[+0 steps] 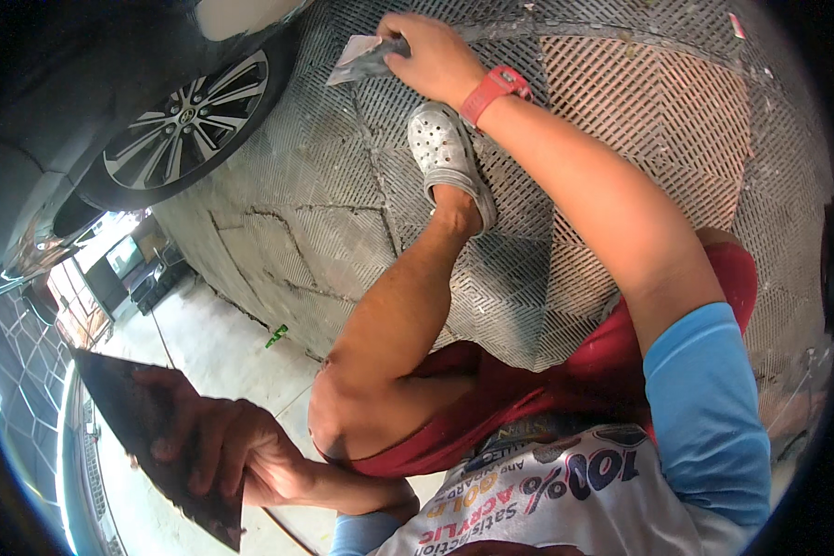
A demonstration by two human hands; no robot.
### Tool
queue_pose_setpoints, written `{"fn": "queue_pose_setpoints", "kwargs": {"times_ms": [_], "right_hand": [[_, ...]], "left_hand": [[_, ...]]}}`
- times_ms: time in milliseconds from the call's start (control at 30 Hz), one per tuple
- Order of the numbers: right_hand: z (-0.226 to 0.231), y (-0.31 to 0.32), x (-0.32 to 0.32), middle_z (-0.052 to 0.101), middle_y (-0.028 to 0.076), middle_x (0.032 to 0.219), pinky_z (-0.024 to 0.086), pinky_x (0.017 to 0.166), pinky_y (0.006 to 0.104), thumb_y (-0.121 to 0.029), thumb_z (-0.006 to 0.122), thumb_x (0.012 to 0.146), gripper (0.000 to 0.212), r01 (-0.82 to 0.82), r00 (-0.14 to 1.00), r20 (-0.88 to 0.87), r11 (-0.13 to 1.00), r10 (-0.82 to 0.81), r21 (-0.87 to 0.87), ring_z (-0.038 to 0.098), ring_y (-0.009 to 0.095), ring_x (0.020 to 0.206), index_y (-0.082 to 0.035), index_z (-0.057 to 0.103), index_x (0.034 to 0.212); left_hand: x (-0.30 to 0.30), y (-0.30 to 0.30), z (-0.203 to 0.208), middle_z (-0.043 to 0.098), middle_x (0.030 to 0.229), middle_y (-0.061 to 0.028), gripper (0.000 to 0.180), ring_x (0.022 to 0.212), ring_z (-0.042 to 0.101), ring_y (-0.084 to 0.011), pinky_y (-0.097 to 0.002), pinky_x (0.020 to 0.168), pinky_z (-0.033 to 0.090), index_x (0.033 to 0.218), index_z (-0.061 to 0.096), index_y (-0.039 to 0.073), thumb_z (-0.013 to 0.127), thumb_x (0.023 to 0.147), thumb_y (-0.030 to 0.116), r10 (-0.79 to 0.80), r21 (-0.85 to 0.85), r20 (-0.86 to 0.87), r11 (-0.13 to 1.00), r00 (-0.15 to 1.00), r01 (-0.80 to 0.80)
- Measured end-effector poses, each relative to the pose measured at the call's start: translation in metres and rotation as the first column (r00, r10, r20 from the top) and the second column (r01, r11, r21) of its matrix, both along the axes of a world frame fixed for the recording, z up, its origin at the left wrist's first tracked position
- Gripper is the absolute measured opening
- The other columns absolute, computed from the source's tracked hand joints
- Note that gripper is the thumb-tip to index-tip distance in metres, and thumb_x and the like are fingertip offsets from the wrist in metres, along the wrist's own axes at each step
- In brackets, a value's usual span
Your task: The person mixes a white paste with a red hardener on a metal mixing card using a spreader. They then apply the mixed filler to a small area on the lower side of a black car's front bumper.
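Note:
My left hand (241, 445), at the lower left, is closed around a thin, dark, flat board (125, 398) with a pointed corner. Its fingers spread across the board's shaded face. At the top centre, my right hand (435, 56) grips a flat spreader (357, 60) with a pale blade and grey smears. A red watch (499, 91) circles that wrist. The spreader is held above the floor, close to the wheel (187, 116) of a dark car (56, 102). What lies under the right fingers is partly hidden.
My bent leg ends in a dusty white clog (440, 148) on the ribbed floor tiles (639, 111). A small green object (276, 335) lies where the tiles meet the smooth floor (222, 343). The car body fills the upper left.

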State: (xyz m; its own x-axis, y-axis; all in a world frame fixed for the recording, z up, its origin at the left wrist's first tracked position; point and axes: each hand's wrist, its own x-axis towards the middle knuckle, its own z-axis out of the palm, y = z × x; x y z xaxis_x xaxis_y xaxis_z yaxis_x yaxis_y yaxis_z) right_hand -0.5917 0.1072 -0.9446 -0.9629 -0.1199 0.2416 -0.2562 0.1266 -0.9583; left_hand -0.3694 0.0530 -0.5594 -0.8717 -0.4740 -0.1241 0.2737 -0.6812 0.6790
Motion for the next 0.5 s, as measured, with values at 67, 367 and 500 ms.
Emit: {"fn": "queue_pose_setpoints", "kwargs": {"times_ms": [67, 367, 500], "right_hand": [[0.005, 0.019, 0.022, 0.075, 0.018, 0.105, 0.055, 0.087, 0.0418, -0.022, 0.078, 0.086, 0.034, -0.054, 0.98, 0.196, 0.998, 0.047, 0.03, 0.071, 0.039, 0.097, -0.007, 0.072, 0.115], [0.037, 0.144, 0.078, 0.075, 0.012, 0.122, 0.057, 0.095, 0.0398, -0.008, 0.076, 0.093, 0.043, 0.362, 0.672, 0.711, 0.746, 0.207, -0.56, 0.072, 0.023, 0.109, 0.001, 0.062, 0.133], [0.103, 0.206, 0.087, 0.074, 0.011, 0.121, 0.059, 0.093, 0.038, -0.004, 0.075, 0.095, 0.041, 0.291, 0.684, 0.641, 0.676, 0.347, -0.677, 0.073, 0.021, 0.108, -0.001, 0.061, 0.134]], "left_hand": [[0.001, 0.007, 0.002, 0.071, 0.109, -0.0141, 0.065, 0.071, 0.071, -0.0188, -0.0257, 0.052, 0.058, 0.16, 0.029, 0.002, 0.062, 0.109, 0.027, -0.008, -0.021, 0.014, 1.0, 1.0, 0.008], [0.001, -0.004, -0.015, 0.067, 0.126, -0.0136, 0.059, 0.076, 0.054, -0.0086, -0.019, 0.058, 0.044, 0.16, 0.038, -0.003, 0.057, 0.104, 0.003, -0.292, -0.138, 0.1, 0.943, 0.951, 0.304], [0.014, -0.002, -0.025, 0.074, 0.116, -0.018, 0.041, 0.089, 0.075, -0.0171, -0.0269, 0.068, 0.062, 0.142, 0.055, -0.008, 0.054, 0.112, 0.02, -0.152, -0.343, 0.299, 0.904, 0.942, 0.255]]}}
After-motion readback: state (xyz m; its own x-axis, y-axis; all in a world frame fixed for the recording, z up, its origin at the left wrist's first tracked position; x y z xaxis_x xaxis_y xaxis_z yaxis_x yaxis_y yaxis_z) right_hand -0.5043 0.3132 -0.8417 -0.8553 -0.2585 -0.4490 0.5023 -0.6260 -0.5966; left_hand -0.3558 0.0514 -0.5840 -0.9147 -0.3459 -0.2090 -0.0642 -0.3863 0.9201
